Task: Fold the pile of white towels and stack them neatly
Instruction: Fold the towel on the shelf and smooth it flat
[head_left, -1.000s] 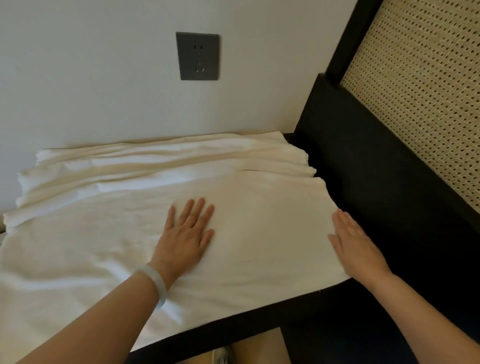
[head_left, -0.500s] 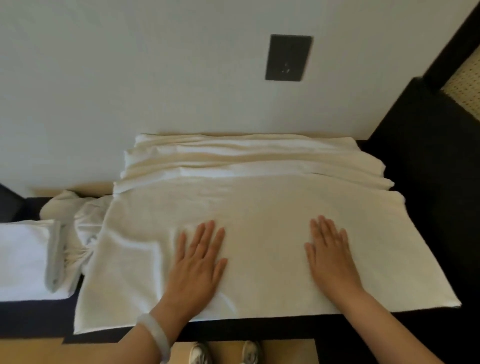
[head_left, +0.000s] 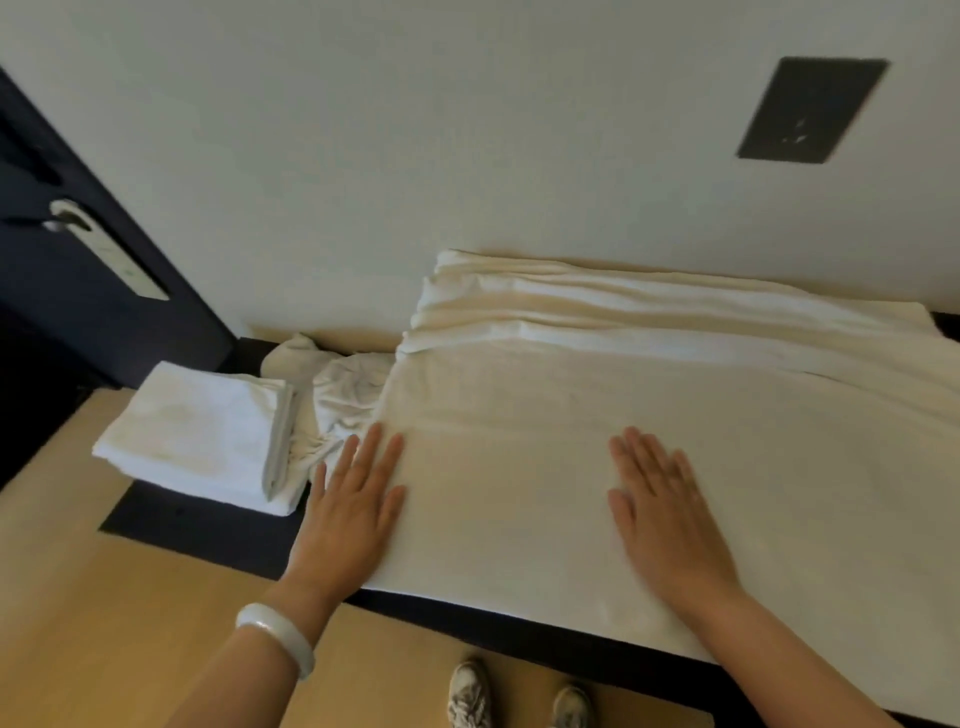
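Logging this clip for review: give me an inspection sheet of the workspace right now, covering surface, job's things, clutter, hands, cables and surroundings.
Surface: dark tabletop against the wall, largely covered by cloth.
Job's things: spread towel lying flat, bunched in ridges along its wall side; folded towel at the left end; crumpled towel between them.
Clutter: nothing seen.
Hands: left hand flat at the spread towel's left edge, white bangle on the wrist; right hand flat on the spread towel.
Cables: nothing seen.
Surroundings: white wall with a dark socket plate; dark door at left; wooden floor; sneakers below.
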